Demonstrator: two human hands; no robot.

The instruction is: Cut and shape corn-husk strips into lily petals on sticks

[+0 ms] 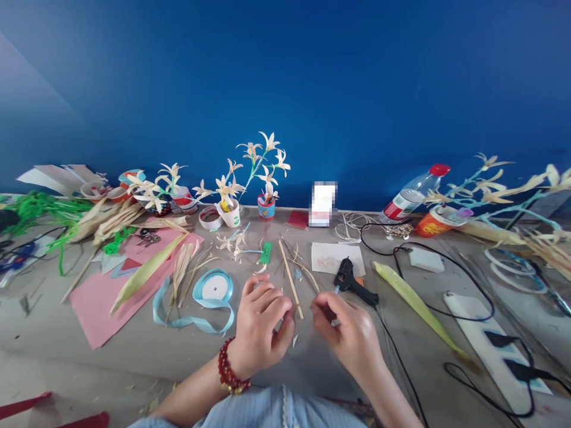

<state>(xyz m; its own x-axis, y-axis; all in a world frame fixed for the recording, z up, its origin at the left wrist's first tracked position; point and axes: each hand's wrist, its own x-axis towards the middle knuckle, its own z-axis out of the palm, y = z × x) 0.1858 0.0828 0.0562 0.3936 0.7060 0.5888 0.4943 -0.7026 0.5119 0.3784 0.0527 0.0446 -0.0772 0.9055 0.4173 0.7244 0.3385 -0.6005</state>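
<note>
My left hand, with a red bead bracelet on its wrist, hovers over the table with fingers curled and thumb drawn in. My right hand has its thumb and forefinger pinched together. Anything in either hand is too small or hidden to make out. Between them lies a thin wooden stick. A dry strip ends by my right fingertips. Close to the right hand rests a black glue gun; left of my left hand is a blue ribbon spool. Farther back lies a small flower stem with a green tag.
Potted husk flowers and a tilted plastic bottle stand along the blue wall. Pink paper and corn husks lie left. A green husk, a power strip and black cables occupy the right.
</note>
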